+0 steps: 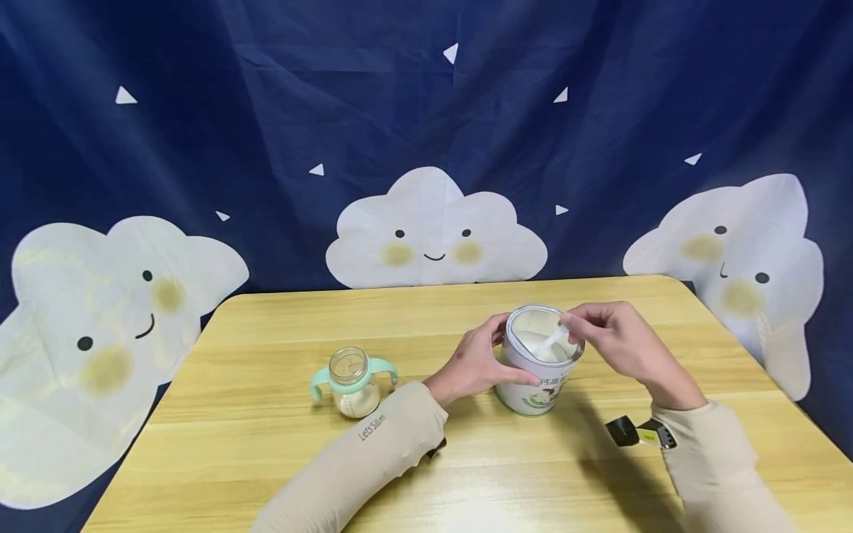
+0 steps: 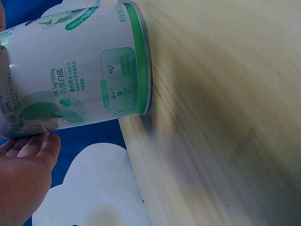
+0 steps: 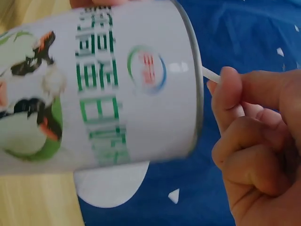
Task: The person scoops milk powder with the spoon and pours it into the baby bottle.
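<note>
While open-topped, can (image 1: 550,379) between both hands (image 1: 474,361) (image 1: 618,339).

Navy backdrop (image 1: 373,111) fills upper frame, creased in places. I see three smiling white prints on it: left cloud (image 1: 67,289), centre cloud (image 1: 433,211), right cloud (image 1: 763,222), all with yellowish cheeks. Small white triangles (image 1: 125,96) scattered around. Pale wood-grain table (image 1: 253,385) spans lower frame, glare (image 1: 480,514) bottom centre.

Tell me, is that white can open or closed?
Open. Pale contents show inside the white can, and the right hand holds a white handle reaching in.
</note>
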### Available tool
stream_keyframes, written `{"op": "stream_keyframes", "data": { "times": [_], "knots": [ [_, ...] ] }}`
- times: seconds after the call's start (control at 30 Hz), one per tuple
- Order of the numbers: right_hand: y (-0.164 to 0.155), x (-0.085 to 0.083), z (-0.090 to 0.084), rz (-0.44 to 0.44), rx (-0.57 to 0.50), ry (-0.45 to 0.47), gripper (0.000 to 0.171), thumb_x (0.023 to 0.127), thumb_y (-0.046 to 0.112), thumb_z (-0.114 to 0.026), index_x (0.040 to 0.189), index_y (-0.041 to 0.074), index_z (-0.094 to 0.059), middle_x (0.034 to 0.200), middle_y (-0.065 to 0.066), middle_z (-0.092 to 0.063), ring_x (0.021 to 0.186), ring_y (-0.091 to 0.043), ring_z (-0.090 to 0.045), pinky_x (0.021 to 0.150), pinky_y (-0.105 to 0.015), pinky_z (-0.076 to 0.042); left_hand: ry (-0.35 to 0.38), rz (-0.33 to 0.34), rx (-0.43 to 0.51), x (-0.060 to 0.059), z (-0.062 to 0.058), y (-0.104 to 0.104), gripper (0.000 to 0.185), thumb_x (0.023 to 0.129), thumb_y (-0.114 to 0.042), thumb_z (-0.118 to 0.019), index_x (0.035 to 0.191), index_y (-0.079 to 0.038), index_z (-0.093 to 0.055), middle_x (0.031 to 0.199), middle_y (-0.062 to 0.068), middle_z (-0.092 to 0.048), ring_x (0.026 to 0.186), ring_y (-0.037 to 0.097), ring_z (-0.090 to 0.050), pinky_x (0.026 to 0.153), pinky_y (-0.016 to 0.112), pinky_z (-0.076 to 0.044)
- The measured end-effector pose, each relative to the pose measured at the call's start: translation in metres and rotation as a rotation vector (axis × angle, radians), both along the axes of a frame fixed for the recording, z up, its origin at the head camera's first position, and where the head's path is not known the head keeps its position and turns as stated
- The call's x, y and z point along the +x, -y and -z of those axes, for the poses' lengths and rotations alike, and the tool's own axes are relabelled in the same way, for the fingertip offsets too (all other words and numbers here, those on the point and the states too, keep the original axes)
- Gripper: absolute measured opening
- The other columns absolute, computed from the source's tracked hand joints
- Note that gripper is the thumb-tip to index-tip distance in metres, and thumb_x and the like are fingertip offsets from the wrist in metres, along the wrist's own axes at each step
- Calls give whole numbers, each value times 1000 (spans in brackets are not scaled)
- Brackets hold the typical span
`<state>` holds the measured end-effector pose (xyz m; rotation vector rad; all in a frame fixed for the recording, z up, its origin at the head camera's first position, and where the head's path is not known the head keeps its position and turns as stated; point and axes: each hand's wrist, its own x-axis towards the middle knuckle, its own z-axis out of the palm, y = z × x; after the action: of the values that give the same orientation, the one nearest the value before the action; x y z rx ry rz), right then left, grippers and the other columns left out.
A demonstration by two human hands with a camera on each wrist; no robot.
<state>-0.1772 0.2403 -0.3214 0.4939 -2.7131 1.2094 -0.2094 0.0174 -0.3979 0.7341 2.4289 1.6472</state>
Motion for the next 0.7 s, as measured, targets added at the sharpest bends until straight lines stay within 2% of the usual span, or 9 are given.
{"op": "stream_keyframes", "data": {
  "times": [0.1, 0.27, 0.4, 0.57, 0.7],
  "knots": [
    [-10, -2, 4, 67, -86, 50, 29, 101, 20, -61, 81, -1, -69, 66, 5, -52, 53, -9, -36, 41, -30, -28, -5, -1, -1, 0, 0, 0, 96, 64, -22, -97, 146, -14, -48, 138, -3, -58, 125, 14, -56, 105, 31, -45],
    [-22, -5, 11, 141, -250, 142, 27, 101, 17, -60, 85, -4, -68, 79, 11, -60, 50, -5, -36, 39, -27, -29, -17, 0, -7, 0, -1, 0, 97, 64, -22, -97, 147, -11, -47, 140, 1, -58, 125, 15, -56, 105, 30, -45],
    [-30, -7, 15, 170, -336, 195, 21, 102, 18, -59, 92, 2, -70, 70, 12, -58, 48, -5, -37, 41, -25, -30, -11, -4, -5, 0, -1, 0, 97, 64, -22, -97, 147, -12, -48, 140, 0, -57, 125, 15, -55, 105, 31, -45],
    [-34, -9, 19, 141, -547, 241, 21, 101, 14, -59, 83, 12, -70, 67, 8, -58, 48, -4, -35, 45, -32, -15, -5, -8, -2, 0, 0, -1, 95, 64, -21, -97, 146, -15, -49, 139, -4, -58, 125, 14, -55, 104, 30, -45],
    [-36, -11, 22, 84, -739, 289, 24, 101, 10, -59, 80, 12, -68, 68, 6, -59, 51, -3, -35, 50, -32, -11, -15, -4, 0, -1, 1, 0, 94, 64, -21, -97, 145, -16, -49, 138, -4, -58, 125, 14, -56, 104, 29, -45]
  ]
}}
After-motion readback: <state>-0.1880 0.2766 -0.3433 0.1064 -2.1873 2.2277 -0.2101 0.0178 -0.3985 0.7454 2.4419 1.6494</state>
